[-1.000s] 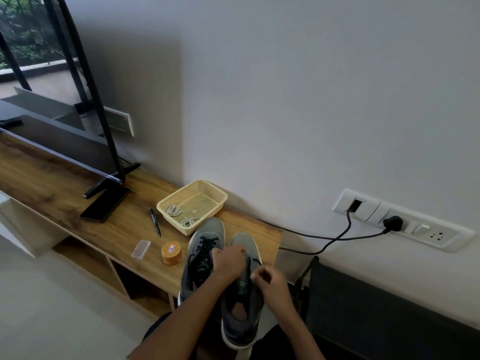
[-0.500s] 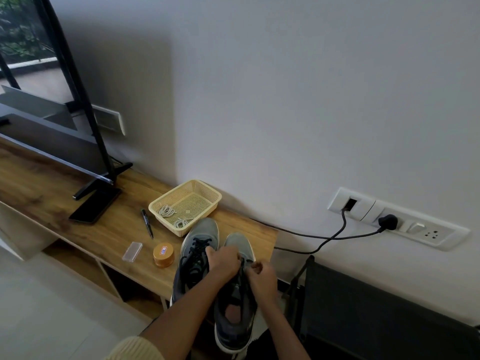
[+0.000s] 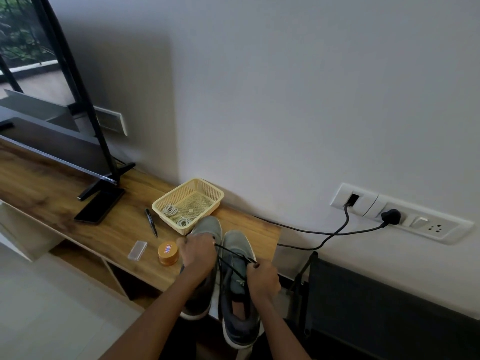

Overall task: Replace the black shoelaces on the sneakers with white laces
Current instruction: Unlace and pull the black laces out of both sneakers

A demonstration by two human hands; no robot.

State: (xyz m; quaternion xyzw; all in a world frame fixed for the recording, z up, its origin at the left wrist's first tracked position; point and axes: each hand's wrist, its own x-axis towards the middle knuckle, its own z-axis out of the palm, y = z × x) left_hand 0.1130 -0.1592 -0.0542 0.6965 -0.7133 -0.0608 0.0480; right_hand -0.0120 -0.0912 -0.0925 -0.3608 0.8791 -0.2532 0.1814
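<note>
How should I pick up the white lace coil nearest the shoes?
Probably from straight above, pinching across the bunched loops of the white lace coil. It lies flat on the floor of the basket, close to its near wall, so a sideways approach looks blocked.

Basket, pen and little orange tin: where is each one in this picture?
basket [image 3: 202,201], head view, bare mesh floor.
pen [image 3: 151,222], head view, middle of its barrel.
orange tin [image 3: 168,249], head view, centre of its lid.
</note>
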